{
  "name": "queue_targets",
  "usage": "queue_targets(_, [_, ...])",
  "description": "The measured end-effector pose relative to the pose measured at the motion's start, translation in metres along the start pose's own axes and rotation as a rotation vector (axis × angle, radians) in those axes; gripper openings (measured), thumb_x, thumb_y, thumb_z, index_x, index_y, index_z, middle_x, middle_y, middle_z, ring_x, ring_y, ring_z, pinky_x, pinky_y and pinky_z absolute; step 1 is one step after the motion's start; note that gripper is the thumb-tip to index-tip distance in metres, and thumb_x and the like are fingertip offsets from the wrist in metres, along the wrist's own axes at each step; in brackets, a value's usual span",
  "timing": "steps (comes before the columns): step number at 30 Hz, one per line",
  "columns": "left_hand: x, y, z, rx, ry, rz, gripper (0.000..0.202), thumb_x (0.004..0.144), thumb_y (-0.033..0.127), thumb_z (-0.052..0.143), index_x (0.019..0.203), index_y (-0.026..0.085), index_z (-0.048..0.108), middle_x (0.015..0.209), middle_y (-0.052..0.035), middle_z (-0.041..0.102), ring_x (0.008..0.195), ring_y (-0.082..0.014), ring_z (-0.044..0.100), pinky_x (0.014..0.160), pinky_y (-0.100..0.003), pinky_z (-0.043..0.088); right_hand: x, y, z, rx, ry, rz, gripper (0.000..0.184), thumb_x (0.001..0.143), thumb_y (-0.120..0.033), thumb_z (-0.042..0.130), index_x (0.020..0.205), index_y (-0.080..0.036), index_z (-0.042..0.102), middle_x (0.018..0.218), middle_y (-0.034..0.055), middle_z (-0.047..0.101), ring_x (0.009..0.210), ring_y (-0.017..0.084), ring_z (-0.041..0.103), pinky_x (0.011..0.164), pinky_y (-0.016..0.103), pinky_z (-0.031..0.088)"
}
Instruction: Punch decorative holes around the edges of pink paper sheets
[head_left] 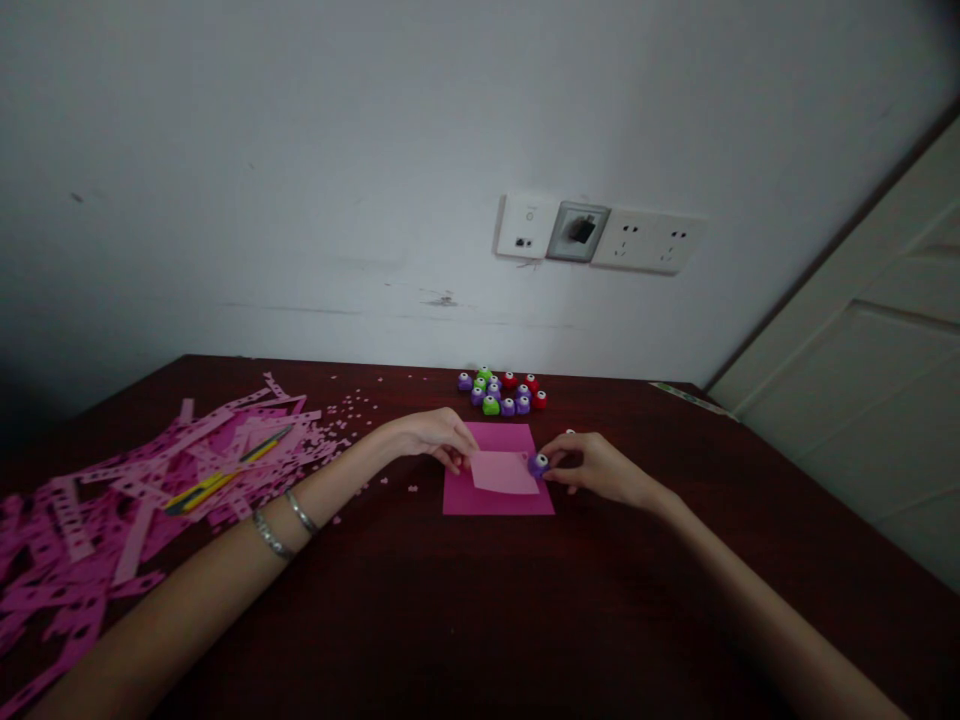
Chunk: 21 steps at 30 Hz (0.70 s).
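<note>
My left hand (442, 440) pinches the left edge of a light pink sheet of paper (504, 473), which is raised over a darker pink square sheet (491, 505) lying on the table. In the fingers of my right hand (589, 467) is a small purple craft punch (538, 465), at the right edge of the light sheet. A small punched mark shows near that corner; whether the paper sits inside the punch's slot I cannot tell. Behind the sheets stand several more craft punches (493, 390) in purple, green and red.
Punched pink paper strips (142, 470) pile up on the left of the dark table (450, 620). A yellow pencil or pen (225, 470) lies on them, with tiny paper cutouts (352, 410) scattered beside. A ruler-like strip (694, 398) lies at the back right. Wall sockets (637, 240) are above.
</note>
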<state>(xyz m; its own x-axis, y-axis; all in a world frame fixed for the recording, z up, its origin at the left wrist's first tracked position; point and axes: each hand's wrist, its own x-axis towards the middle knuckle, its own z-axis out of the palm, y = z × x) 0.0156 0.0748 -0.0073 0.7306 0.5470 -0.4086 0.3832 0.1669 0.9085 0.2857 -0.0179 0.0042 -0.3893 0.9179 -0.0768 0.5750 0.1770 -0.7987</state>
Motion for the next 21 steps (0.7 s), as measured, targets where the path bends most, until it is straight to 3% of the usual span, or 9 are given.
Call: queue_targets(21, [0.0047,-0.0056,0.0068,0.094,-0.003,0.082,0.017,0.060,0.023,0.067,0.074,0.013,0.069,0.057,-0.0034,0.064,0.054,-0.0124,0.058,0.055,-0.029,0.049,0.0050,0.0011,0.0098,-0.076,-0.004,-0.059,0.023,0.077,-0.028,0.062,0.096,-0.016,0.065,0.083,0.0052,0.067,0.063,0.013,0.062,0.048,0.022,0.051])
